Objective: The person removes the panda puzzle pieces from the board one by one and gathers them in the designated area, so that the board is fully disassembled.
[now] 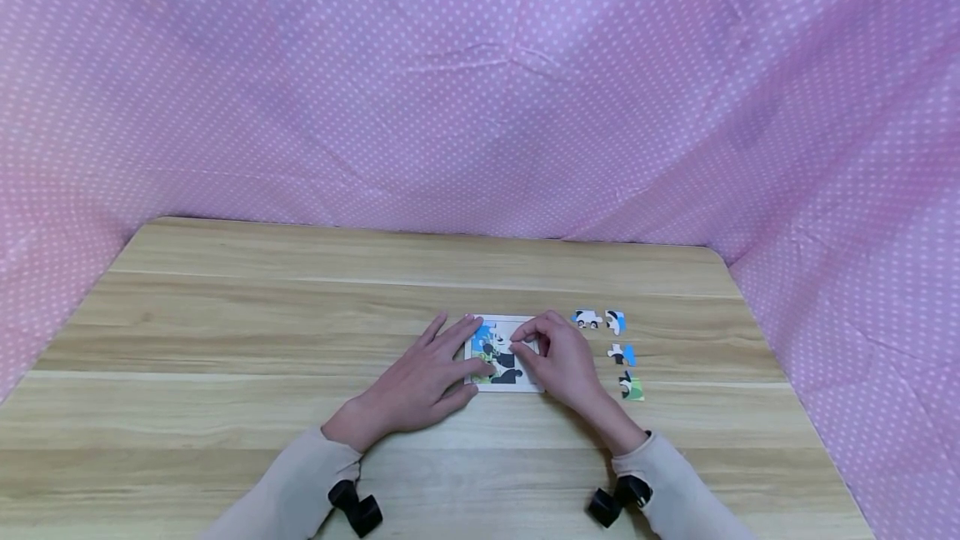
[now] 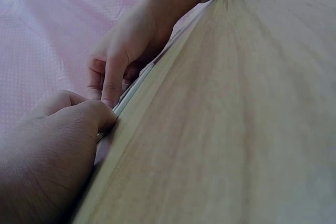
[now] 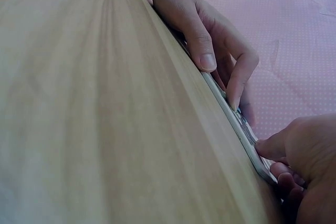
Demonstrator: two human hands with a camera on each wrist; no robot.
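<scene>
L hand [image 1: 423, 382] spread on panda jigsaw [image 1: 505, 360]; R hand [image 1: 564, 362], fingers bent, at R side, can't tell if gripping; 4 loose pcs [image 1: 616, 322] nearby.

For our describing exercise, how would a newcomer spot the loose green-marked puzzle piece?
On the wooden table, find the white-bordered puzzle board. Right of it lie four loose pieces; choose the lowest piece in the head view, the only one showing green.
</scene>
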